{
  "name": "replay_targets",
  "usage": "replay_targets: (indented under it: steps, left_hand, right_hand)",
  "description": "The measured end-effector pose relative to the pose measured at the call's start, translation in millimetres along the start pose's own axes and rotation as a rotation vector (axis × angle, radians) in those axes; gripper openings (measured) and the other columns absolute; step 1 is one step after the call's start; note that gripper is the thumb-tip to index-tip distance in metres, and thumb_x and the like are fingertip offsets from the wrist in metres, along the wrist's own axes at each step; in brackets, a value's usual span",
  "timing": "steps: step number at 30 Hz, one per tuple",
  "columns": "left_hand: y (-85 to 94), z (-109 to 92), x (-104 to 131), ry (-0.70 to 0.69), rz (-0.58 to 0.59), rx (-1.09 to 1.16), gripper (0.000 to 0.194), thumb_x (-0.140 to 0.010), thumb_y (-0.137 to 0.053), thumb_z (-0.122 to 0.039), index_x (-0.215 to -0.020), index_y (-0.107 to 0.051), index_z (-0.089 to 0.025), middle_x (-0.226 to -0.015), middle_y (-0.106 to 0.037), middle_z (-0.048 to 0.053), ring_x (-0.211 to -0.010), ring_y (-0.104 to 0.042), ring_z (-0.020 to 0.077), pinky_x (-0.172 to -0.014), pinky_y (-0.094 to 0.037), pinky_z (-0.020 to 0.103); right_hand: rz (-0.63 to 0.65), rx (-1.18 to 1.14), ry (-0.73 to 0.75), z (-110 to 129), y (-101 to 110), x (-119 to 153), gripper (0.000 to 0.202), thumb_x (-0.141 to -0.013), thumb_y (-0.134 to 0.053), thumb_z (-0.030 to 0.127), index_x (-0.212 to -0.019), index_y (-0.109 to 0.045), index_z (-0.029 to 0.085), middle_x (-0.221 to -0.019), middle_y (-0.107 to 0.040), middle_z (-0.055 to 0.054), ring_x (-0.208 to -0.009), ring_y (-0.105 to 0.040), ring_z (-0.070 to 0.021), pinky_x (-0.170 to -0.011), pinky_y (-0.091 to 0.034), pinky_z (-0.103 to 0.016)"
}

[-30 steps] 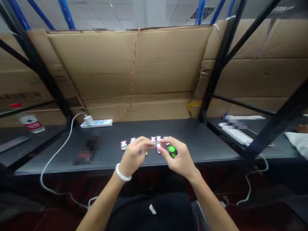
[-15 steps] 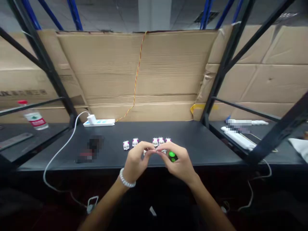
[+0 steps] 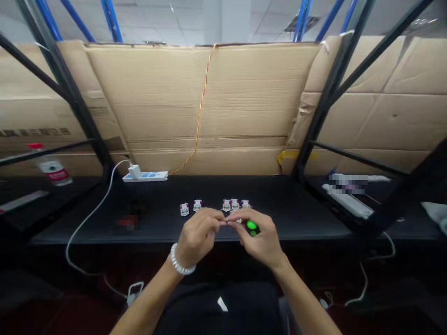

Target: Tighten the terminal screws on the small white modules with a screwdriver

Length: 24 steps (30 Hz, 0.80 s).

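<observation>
My left hand (image 3: pixel 199 235) and my right hand (image 3: pixel 258 237) meet fingertip to fingertip above the front of the black table (image 3: pixel 153 223). Both are pinched on something tiny between them, too small to make out. Small white and purple pieces stand behind my hands: one at the left (image 3: pixel 184 209), another beside it (image 3: pixel 197 204), and several closer together on the right (image 3: pixel 235 204). A black object with bright green spots (image 3: pixel 252 226) shows behind my right fingers, partly covered by them.
A white power strip (image 3: pixel 150 176) with a plugged-in charger (image 3: pixel 134 171) lies at the back left, its white cable hanging over the front edge. A blurred dark and red object (image 3: pixel 128 222) is at left. Black metal posts flank the table; cardboard (image 3: pixel 251 102) stands behind.
My left hand's fingers have curled in more, and its wrist has shifted slightly left. My right hand stays almost where it was, still pinching. The whole view has shifted a little and looks brighter.
</observation>
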<state>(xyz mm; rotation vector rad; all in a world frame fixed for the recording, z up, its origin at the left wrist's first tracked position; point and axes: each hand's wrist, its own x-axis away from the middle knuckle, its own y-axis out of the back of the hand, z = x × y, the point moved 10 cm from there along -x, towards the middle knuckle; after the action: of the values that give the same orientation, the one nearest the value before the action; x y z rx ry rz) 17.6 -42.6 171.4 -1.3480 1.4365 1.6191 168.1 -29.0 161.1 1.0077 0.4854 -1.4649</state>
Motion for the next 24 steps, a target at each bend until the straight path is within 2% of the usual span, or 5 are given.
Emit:
replay_targets:
  steps: [6,9,13,17,24]
  left_hand:
    - [5.5,-4.4,-2.5,0.009,-0.035,0.041,0.026,-0.095,-0.063,0.001,-0.081,-0.055,-0.020,-0.086,-0.077,0.004,-0.079,-0.074,0.0144,-0.075,-0.062,0.027]
    - [12.0,-0.4,-2.0,0.058,-0.093,0.075,0.018,-0.094,-0.069,-0.002,-0.093,-0.065,-0.020,-0.088,-0.079,0.004,-0.080,-0.075,0.0154,-0.077,-0.063,0.027]
    - [9.6,15.2,-1.0,0.225,-0.090,0.147,0.014,-0.095,-0.074,-0.011,-0.105,-0.075,-0.020,-0.089,-0.081,0.004,-0.078,-0.076,0.0159,-0.077,-0.063,0.027]
    - [-8.1,35.5,4.5,0.397,0.009,0.264,0.004,-0.095,-0.077,-0.021,-0.096,-0.081,-0.021,-0.087,-0.082,0.005,-0.077,-0.076,0.0177,-0.075,-0.063,0.029]
    - [-17.9,73.9,19.2,0.528,-0.018,0.351,0.013,-0.093,-0.080,-0.031,-0.089,-0.082,-0.019,-0.081,-0.079,0.006,-0.072,-0.072,0.0173,-0.069,-0.059,0.029]
  right_hand:
    - [-0.022,0.039,0.035,11.1,-0.5,-0.7,0.008,-0.096,-0.070,0.017,-0.093,-0.074,0.023,-0.086,-0.080,-0.004,-0.076,-0.076,-0.0170,-0.072,-0.062,-0.029]
    - [-0.064,0.042,0.006,12.3,1.1,-1.9,0.007,-0.093,-0.075,0.016,-0.094,-0.074,0.023,-0.086,-0.079,-0.002,-0.073,-0.075,-0.0152,-0.071,-0.061,-0.026]
    - [-0.046,0.049,0.047,16.4,0.3,-4.4,0.013,-0.094,-0.073,0.012,-0.098,-0.074,0.024,-0.091,-0.080,-0.002,-0.080,-0.076,-0.0154,-0.076,-0.062,-0.026]
    - [-0.011,0.107,0.045,12.4,0.5,-7.1,0.011,-0.095,-0.070,0.012,-0.097,-0.074,0.023,-0.089,-0.080,-0.002,-0.077,-0.077,-0.0153,-0.077,-0.062,-0.026]
    - [0.062,0.129,-0.075,-12.5,-9.0,-6.3,0.013,-0.096,-0.068,0.017,-0.101,-0.077,0.024,-0.092,-0.083,-0.002,-0.079,-0.079,-0.0173,-0.076,-0.060,-0.027]
